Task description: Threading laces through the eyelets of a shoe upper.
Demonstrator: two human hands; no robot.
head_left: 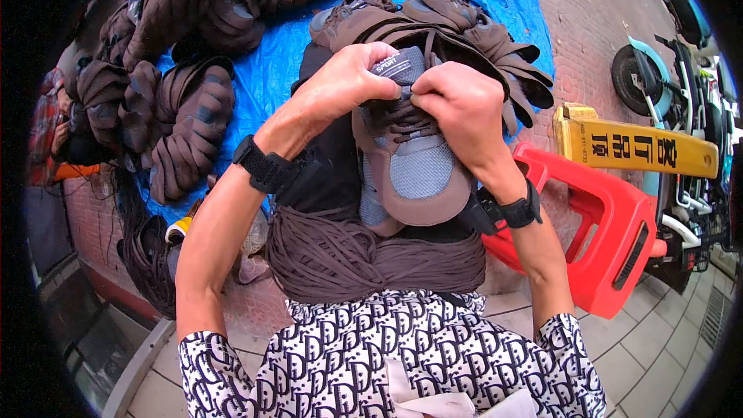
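A brown shoe upper (pixel 426 166) with a grey-blue mesh toe lies over my lap, toe pointing toward me. My left hand (pixel 348 85) is closed on the shoe tongue (pixel 402 66), thumb and forefinger pinching its edge. Opposite it, my right hand (pixel 464 108) pinches the brown shoelace at the top eyelets, fingertips almost touching my left thumb. Lacing crosses the upper below my fingers. A second similar upper (pixel 374 213) shows partly beneath. Across my thighs rests a thick bundle of flat brown laces (pixel 371 259).
More uppers are stacked just beyond my hands (pixel 441 11) and in long rows (pixel 190 124) on a blue tarp (pixel 267 70). To the right stand a red plastic stool (pixel 569 217), a yellow sign board (pixel 638 143) and parked two-wheelers (pixel 681 101). A person's hand (pixel 60 135) is at far left.
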